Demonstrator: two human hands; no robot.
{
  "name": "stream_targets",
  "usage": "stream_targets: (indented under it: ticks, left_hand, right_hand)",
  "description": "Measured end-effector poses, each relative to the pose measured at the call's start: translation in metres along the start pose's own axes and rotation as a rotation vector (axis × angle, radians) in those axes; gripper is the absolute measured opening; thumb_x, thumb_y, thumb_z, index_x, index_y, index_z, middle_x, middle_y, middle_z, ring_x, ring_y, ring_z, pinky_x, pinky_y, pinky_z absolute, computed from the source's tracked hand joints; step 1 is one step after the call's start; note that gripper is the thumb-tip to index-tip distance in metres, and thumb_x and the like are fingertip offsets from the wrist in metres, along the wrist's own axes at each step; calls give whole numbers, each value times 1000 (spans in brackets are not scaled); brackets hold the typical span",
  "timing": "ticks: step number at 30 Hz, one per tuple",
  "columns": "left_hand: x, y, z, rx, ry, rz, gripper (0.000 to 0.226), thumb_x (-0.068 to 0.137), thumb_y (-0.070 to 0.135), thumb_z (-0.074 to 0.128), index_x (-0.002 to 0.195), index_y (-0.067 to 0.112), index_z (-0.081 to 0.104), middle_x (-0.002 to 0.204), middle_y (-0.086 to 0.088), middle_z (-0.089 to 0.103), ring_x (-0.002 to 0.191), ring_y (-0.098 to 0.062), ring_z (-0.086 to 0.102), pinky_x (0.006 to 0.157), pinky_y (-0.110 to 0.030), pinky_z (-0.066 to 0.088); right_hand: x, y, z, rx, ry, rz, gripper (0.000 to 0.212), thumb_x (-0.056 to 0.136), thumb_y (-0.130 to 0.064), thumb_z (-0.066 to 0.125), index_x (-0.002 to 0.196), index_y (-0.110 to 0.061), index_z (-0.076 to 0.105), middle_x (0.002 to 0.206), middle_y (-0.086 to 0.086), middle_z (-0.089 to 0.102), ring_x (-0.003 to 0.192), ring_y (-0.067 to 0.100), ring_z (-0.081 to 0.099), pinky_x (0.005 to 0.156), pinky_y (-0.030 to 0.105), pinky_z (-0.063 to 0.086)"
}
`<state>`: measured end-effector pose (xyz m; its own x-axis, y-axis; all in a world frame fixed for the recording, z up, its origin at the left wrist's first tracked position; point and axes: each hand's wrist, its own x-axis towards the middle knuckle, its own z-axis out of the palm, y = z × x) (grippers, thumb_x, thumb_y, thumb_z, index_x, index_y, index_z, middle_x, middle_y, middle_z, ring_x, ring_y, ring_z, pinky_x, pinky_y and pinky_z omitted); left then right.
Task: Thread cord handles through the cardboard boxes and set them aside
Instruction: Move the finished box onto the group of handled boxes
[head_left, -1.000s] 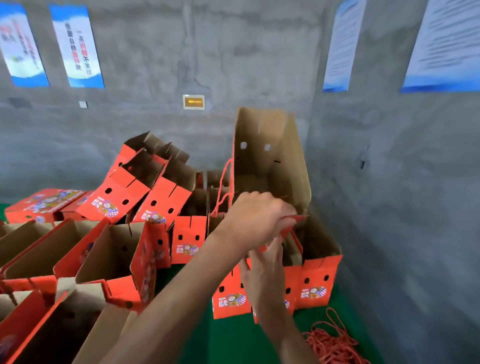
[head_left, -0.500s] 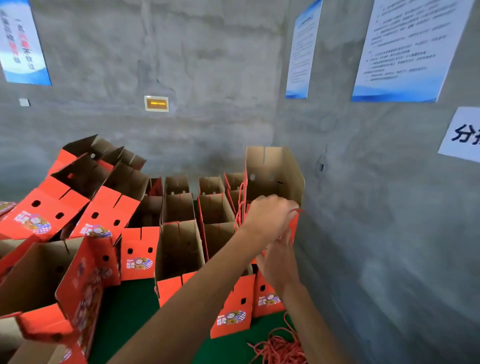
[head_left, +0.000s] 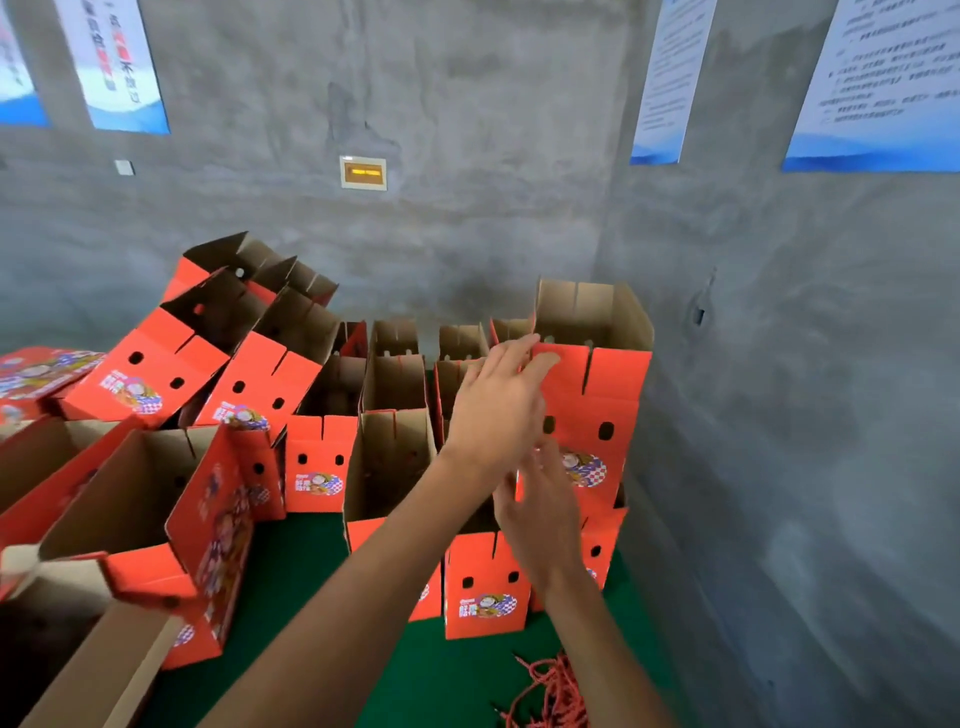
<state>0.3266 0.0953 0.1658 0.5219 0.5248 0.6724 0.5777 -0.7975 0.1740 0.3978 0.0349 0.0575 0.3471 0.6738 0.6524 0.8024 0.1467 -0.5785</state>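
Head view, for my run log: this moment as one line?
box upright by wall | left hand open at its flap | right hand open | cords on mat

Right side: blocked by the grey concrete wall (head_left: 779, 415), just beside the tall red cardboard box (head_left: 618, 395).
Back: shut in by the same wall.
Left: crowded by leaning red cardboard boxes (head_left: 156, 374).
Front: bare green mat (head_left: 311, 561) is left free.
Front right: red cords in a heap (head_left: 556, 691) are lying.
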Motion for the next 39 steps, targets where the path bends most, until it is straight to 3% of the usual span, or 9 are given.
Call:
stream_targets:
  ticks: [5,11,18,24,28,32,36,39]
  left_hand:
    - [-45,-94,-32,23,5,-279,44,97,13,53,139,24,59,152,0,48,138,-25,44,109,-49,42]
    - [-83,-222,-56,101,-63,-500,46,95,10,54,140,20,57,150,-3,48,133,-29,48,106,-45,44]
    - [-69,-338,-38,89,-172,-569,50,96,9,51,144,23,53,155,-2,42,140,-28,43,105,-50,47]
    - [-27,-397,3,34,-225,-553,56,93,5,52,144,26,52,155,-1,43,139,-27,42,104,-48,48]
    - [-9,-418,36,-41,-231,-552,50,94,8,51,141,27,56,145,0,51,133,-26,47,98,-44,51]
    - [-8,-429,63,-57,-293,-604,41,95,12,48,130,25,65,135,-2,61,123,-28,57,93,-40,50]
    - [-14,-436,72,-42,-317,-613,40,96,12,49,130,25,65,133,-2,62,121,-27,58,92,-40,49]
    - [-21,-438,68,-44,-326,-617,45,96,10,49,136,25,62,136,-3,62,124,-29,57,96,-42,50]
  right_hand:
    - [17,-44,65,49,-118,-90,29,105,-32,56,133,-28,60,132,-11,51,122,8,53,93,27,53]
    - [43,-85,179,29,-257,-168,38,101,-29,55,138,-27,59,138,-8,53,129,12,52,100,33,52]
    - [107,-91,308,-92,-439,-82,42,102,-37,52,143,-32,55,139,-5,51,126,16,56,93,35,54]
    - [160,-64,369,-264,-622,14,46,103,-36,51,149,-29,48,146,0,48,134,21,49,103,40,50]
    - [176,-44,397,-386,-699,-56,35,100,-29,55,133,-20,60,127,4,63,121,27,59,97,41,52]
    - [174,-26,425,-518,-711,-186,23,99,-23,53,113,-16,71,107,5,76,108,28,68,106,39,40]
    - [164,-18,440,-476,-797,-186,23,103,-13,47,104,-8,69,102,12,75,96,33,72,74,34,42]
    - [163,-22,433,-433,-876,-170,18,102,-15,51,101,-8,68,95,12,74,87,33,73,67,33,41]
